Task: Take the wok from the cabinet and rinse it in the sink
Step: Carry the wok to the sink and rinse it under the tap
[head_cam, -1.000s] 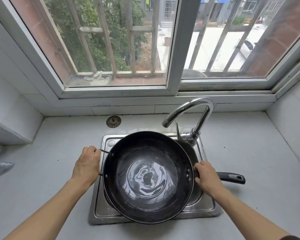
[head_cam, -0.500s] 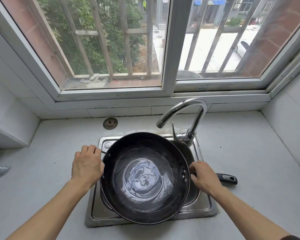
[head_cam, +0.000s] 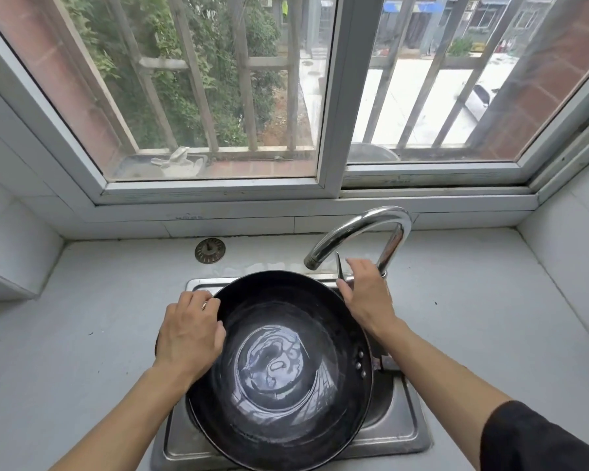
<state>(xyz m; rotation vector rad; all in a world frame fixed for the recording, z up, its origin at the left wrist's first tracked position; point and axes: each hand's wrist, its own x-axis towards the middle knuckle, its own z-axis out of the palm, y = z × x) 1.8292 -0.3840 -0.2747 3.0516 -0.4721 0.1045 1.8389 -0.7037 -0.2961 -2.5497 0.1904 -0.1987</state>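
Head view: wok [head_cam: 279, 368] is sitting in the sink [head_cam: 398, 433], water pooling inside. Left hand [head_cam: 189, 334] is grasping its rim; right hand [head_cam: 363, 294], fingers relaxed, is touching the faucet [head_cam: 364, 229] lever. Rinsing likely needs water control next.

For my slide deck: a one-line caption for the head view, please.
Left hand steadies the wok over the sink; right hand at the faucet.

Pale countertop [head_cam: 490, 300] with inset steel sink [head_cam: 402, 433], loose drain strainer [head_cam: 210, 250] near back wall.
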